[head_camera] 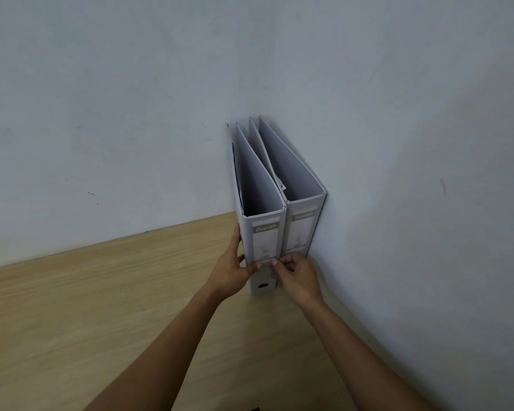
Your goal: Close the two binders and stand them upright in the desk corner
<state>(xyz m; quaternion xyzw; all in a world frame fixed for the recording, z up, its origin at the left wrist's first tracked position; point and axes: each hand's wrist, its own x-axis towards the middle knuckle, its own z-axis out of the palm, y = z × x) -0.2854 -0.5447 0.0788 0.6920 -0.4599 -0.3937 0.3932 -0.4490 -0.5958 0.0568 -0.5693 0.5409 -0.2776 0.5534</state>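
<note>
Two grey lever-arch binders stand upright side by side in the desk corner, spines facing me. The right binder (303, 229) rests against the right wall. The left binder (264, 241) stands beside it, touching it. My left hand (235, 268) grips the left binder's lower spine, fingers on its left side and thumb on the front. My right hand (294, 274) pinches the lower right edge of the same spine with its fingertips.
The wooden desk (101, 307) spreads left and toward me. Pale walls (131, 114) meet behind the binders and close off the back and right side. A small dark object (255, 408) shows at the bottom edge.
</note>
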